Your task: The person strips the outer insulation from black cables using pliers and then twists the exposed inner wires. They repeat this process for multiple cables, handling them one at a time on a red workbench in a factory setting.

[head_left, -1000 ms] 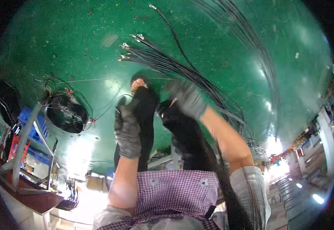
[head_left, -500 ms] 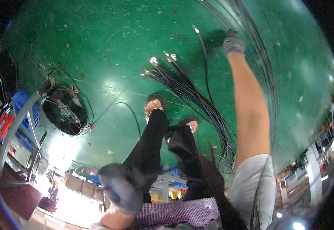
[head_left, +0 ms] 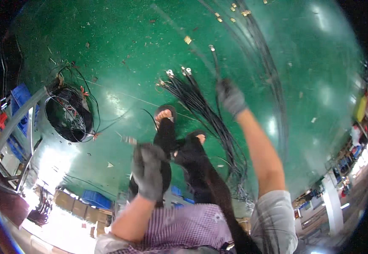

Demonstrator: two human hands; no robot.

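Likely light and springy, the blurred black cable (head_left: 204, 58), stretching toward 11 o'clock from the right hand (head_left: 231, 98) curled round it, suits a mid-sheath hold; the left hand's (head_left: 149, 169) grip I can't make out.

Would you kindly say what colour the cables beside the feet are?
The cables are black, shown best in the head view.
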